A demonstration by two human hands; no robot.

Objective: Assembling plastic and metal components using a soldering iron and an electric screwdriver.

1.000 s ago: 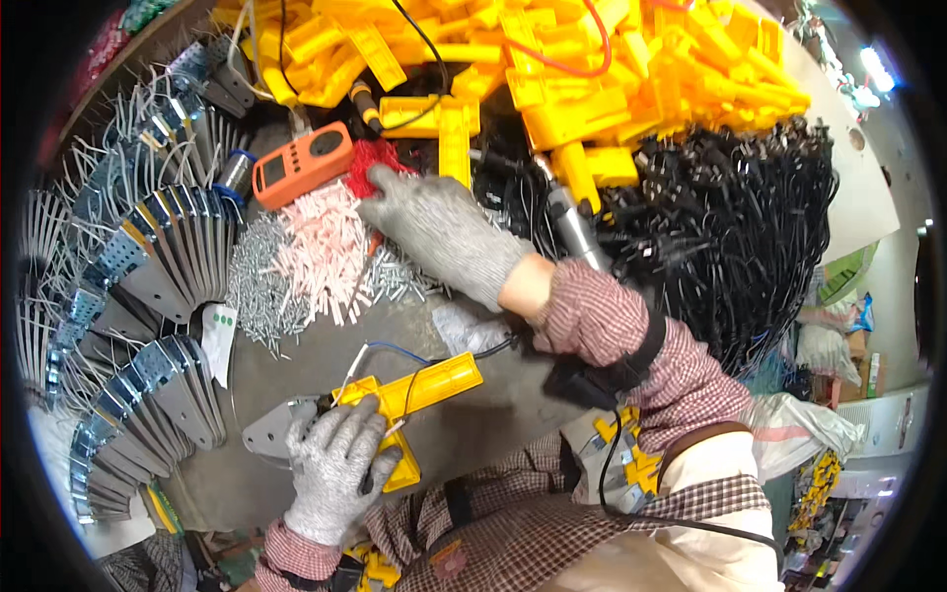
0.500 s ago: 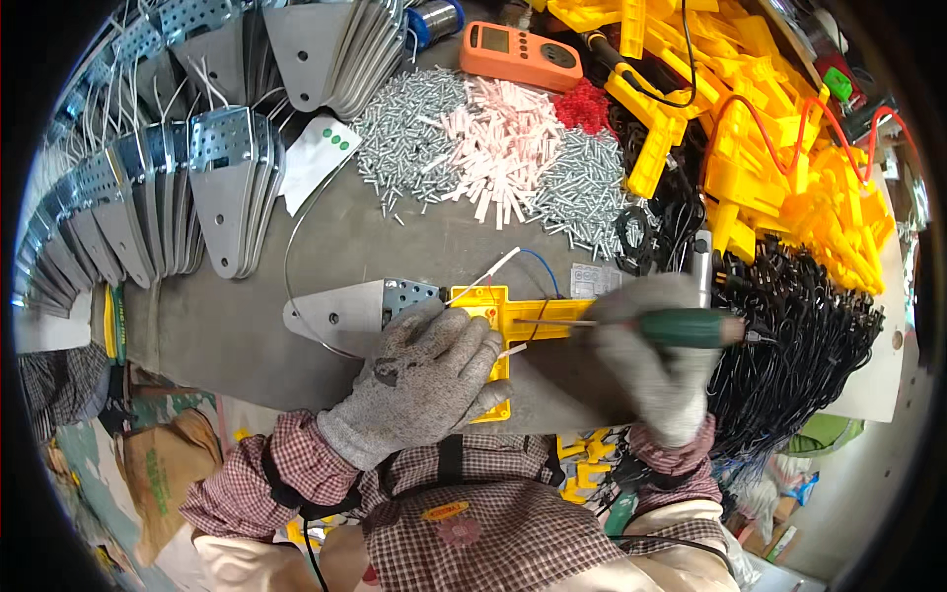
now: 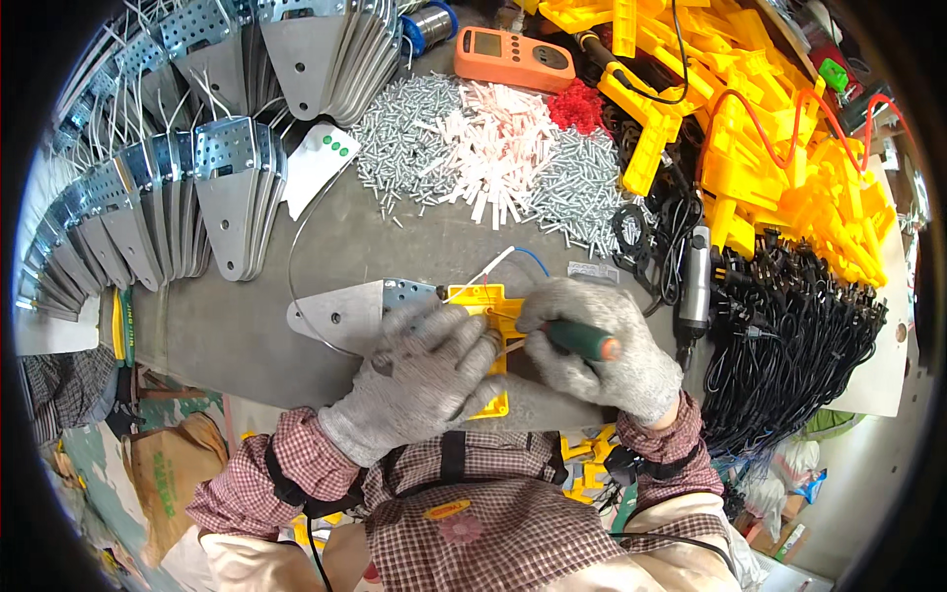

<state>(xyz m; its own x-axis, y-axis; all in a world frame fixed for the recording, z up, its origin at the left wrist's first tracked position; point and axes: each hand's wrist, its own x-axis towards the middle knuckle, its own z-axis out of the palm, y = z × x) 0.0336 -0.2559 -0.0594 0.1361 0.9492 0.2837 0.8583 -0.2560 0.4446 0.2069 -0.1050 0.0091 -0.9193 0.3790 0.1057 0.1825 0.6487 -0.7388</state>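
My left hand [image 3: 414, 380], in a grey knit glove, lies over a yellow plastic housing [image 3: 490, 406] and grips it near the table's front edge. A grey triangular metal plate [image 3: 340, 316] joins the housing at its left through a perforated bracket. In my right hand [image 3: 631, 360], also gloved, is a screwdriver [image 3: 584, 340] with a green, orange-ended handle. Its thin shaft points left into the housing; the exact spot of its tip is hard to make out. White and blue wires [image 3: 533, 259] rise out of the housing's far side.
Piles of screws [image 3: 409, 138], pale pink sleeves [image 3: 498, 148] and red bits [image 3: 579, 107] lie beyond, below an orange meter [image 3: 513, 57]. Stacked metal plates [image 3: 232, 202] stand left. At right are yellow housings [image 3: 760, 148], black cords [image 3: 789, 345] and a silver-grey cylindrical tool [image 3: 696, 281].
My right hand has moved left with the screwdriver, bringing its tip over the housing. The handle now slants toward me. My left hand stays on the housing.
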